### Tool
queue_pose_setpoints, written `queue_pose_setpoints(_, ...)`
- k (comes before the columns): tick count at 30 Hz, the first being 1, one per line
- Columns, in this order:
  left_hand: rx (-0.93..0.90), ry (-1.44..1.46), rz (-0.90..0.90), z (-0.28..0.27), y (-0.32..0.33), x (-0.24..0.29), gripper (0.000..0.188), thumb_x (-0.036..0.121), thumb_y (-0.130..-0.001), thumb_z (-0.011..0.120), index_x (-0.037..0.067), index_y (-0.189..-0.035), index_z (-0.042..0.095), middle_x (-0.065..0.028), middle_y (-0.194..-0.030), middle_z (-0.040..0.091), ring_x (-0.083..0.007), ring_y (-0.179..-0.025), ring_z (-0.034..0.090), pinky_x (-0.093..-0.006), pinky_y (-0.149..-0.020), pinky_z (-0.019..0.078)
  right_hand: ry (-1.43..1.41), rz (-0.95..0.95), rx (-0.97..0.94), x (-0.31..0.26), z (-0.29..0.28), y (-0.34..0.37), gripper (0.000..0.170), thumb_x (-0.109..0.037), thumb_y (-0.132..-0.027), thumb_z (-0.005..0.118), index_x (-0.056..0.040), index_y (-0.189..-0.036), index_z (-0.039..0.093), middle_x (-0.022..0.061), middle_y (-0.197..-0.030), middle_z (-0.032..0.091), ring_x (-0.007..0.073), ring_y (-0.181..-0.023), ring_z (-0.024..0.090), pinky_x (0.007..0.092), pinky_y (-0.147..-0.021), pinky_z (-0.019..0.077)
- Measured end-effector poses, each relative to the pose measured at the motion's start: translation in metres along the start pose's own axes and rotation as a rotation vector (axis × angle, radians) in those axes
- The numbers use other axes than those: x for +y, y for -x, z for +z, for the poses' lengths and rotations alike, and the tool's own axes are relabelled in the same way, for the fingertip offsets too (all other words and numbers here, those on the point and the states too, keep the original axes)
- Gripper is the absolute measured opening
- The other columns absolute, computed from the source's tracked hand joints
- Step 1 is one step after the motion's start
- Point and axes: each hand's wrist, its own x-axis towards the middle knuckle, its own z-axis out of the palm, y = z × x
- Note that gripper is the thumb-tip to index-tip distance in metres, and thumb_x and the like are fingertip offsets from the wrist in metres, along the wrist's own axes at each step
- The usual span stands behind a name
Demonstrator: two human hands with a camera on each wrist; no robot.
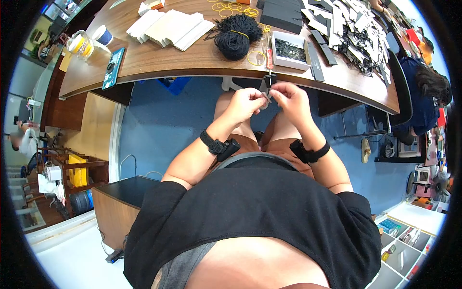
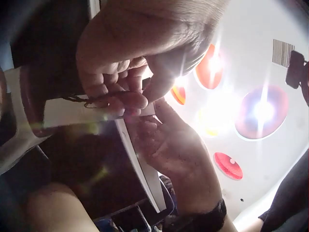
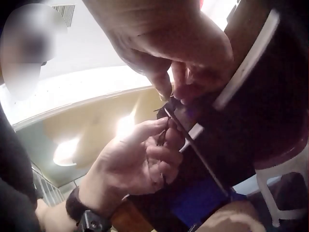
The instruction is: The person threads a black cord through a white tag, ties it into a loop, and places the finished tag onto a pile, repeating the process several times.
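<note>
Over the lap in the head view, my left hand and right hand meet with bent fingers at a small hang tag. In the left wrist view it is a long pale tag, reaching out past the left fingers. A thin dark cord crosses it. The right wrist view shows the tag nearly edge-on. There the left hand grips the dark cord, which trails down its fingers. My right hand pinches at the tag's upper end, partly hidden by its own fingers.
On the wooden table ahead lie stacked pale cards, a black cord bundle, a white box of small dark pieces and a tag pile. A teal phone-like item lies by the left edge. A person sits at right.
</note>
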Motion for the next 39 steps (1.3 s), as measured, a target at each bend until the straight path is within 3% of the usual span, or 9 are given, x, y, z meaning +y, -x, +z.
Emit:
queue_pose_setpoints(9,-0.048,-0.125,-0.025,-0.009,0.004,0.009,0.012,0.014,-0.085,0.062,0.002,-0.086,0.063,-0.0001,-0.074,0.061,-0.0053,-0.057,0.050,-0.0194,-0.052,0.0404,-1.016,0.384,-0.069,0.010,-0.003,-0.008,0.008,-0.010,-0.085,0.055,-0.0041,-0.081,0.058,-0.0018,-0.062,0.051,0.0064,-0.050,0.040,0.0198,-0.045,0.0318)
queue_pose_setpoints(16,-0.080,-0.116,-0.121,-0.037,0.013,0.015,0.013,0.016,-0.084,0.064,0.003,-0.084,0.062,0.0030,-0.065,0.055,-0.0045,-0.054,0.045,-0.0188,-0.048,0.0378,-1.769,0.656,-0.445,0.022,-0.015,-0.007,0.015,-0.012,-0.087,0.048,-0.0023,-0.092,0.059,0.0016,-0.078,0.057,0.0083,-0.053,0.039,0.0223,-0.049,0.0346)
queue_pose_setpoints(20,-0.033,0.127,-0.120,-0.032,0.016,0.027,0.014,0.017,-0.085,0.063,0.006,-0.078,0.059,0.0058,-0.059,0.047,-0.0032,-0.050,0.039,-0.0181,-0.045,0.0317,-1.512,0.467,-0.503,0.008,-0.013,-0.003,0.027,-0.011,-0.088,0.046,-0.0015,-0.111,0.058,0.0020,-0.075,0.055,0.0081,-0.054,0.038,0.0206,-0.049,0.0338)
queue_pose_setpoints(25,-0.034,0.536,-0.189,-0.016,0.011,0.029,0.013,0.019,-0.089,0.056,0.007,-0.085,0.060,0.0018,-0.069,0.053,-0.0065,-0.056,0.045,-0.0217,-0.053,0.0368,-0.254,-0.057,-0.397,-0.032,-0.002,0.010,0.043,-0.009,-0.087,0.057,-0.0135,-0.129,0.051,0.0021,-0.070,0.060,0.0030,-0.053,0.047,0.0205,-0.050,0.0425)
queue_pose_setpoints(28,0.017,0.721,-0.207,-0.006,0.004,0.014,0.015,0.018,-0.092,0.051,0.006,-0.092,0.060,-0.0028,-0.082,0.060,-0.0121,-0.070,0.055,-0.0271,-0.065,0.0444,0.440,-0.277,-0.131,-0.038,0.011,0.015,0.033,-0.014,-0.081,0.062,-0.0079,-0.113,0.058,0.0097,-0.075,0.065,0.0227,-0.062,0.064,0.0333,-0.056,0.0498)
queue_pose_setpoints(29,-0.072,0.777,-0.225,-0.011,0.002,0.007,0.018,0.018,-0.093,0.047,0.005,-0.097,0.060,-0.0065,-0.094,0.062,-0.0176,-0.084,0.058,-0.0339,-0.077,0.0468,0.448,-0.326,-0.078,-0.036,0.014,0.014,0.031,-0.014,-0.080,0.063,-0.0075,-0.111,0.059,0.0111,-0.076,0.065,0.0250,-0.064,0.064,0.0348,-0.057,0.0500)
queue_pose_setpoints(34,-0.095,0.821,-0.253,-0.011,0.012,0.017,0.021,0.019,-0.092,0.047,0.003,-0.097,0.060,-0.0065,-0.094,0.062,-0.0176,-0.085,0.057,-0.0338,-0.080,0.0458,0.319,-0.515,0.090,-0.028,0.023,0.011,0.021,-0.014,-0.081,0.061,-0.0066,-0.101,0.063,0.0140,-0.074,0.064,0.0289,-0.068,0.064,0.0360,-0.058,0.0503)
queue_pose_setpoints(38,0.003,0.456,0.066,-0.023,0.019,0.033,0.023,0.020,-0.090,0.051,0.004,-0.102,0.061,-0.0005,-0.086,0.062,-0.0122,-0.079,0.057,-0.0281,-0.074,0.0452,0.076,-0.110,-0.055,-0.051,0.003,0.008,0.014,-0.011,-0.088,0.056,-0.0013,-0.092,0.065,0.0084,-0.065,0.063,0.0140,-0.056,0.060,0.0247,-0.052,0.0453)
queue_pose_setpoints(39,0.082,0.087,0.247,-0.026,0.020,0.039,0.031,0.021,-0.087,0.054,0.002,-0.110,0.058,-0.0049,-0.098,0.060,-0.0168,-0.091,0.055,-0.0302,-0.081,0.0444,-0.167,-0.041,-0.143,-0.055,-0.002,0.004,0.015,-0.012,-0.089,0.056,-0.0001,-0.092,0.064,0.0050,-0.063,0.060,0.0103,-0.055,0.056,0.0223,-0.051,0.0425)
